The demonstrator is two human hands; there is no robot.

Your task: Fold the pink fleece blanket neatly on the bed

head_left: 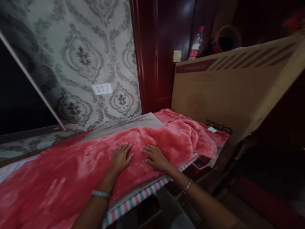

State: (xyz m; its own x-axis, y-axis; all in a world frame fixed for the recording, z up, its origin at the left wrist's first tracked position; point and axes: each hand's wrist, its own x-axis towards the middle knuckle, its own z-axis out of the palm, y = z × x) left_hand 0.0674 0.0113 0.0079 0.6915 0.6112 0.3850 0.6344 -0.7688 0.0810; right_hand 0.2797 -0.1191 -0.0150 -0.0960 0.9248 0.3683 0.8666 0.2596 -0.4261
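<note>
A plush red blanket (90, 159) is spread over a long raised surface, with its right part bunched into soft folds. My left hand (121, 156) lies flat on the blanket near the middle, thumb and fingers apart. Just to its right, my right hand (155, 157) also rests on the plush with its fingers stretched out. Neither hand grips anything. A grey fabric side (133, 122) shows along the blanket's back edge. Under the front edge a striped cloth (140, 194) hangs out.
A large cardboard box (214, 86) stands at the right, with a red-capped plastic bottle (196, 44) at its top left. Behind the blanket is a patterned wall bearing a paper label (102, 89) marked 277. A dark screen-like panel (21, 92) leans at the left.
</note>
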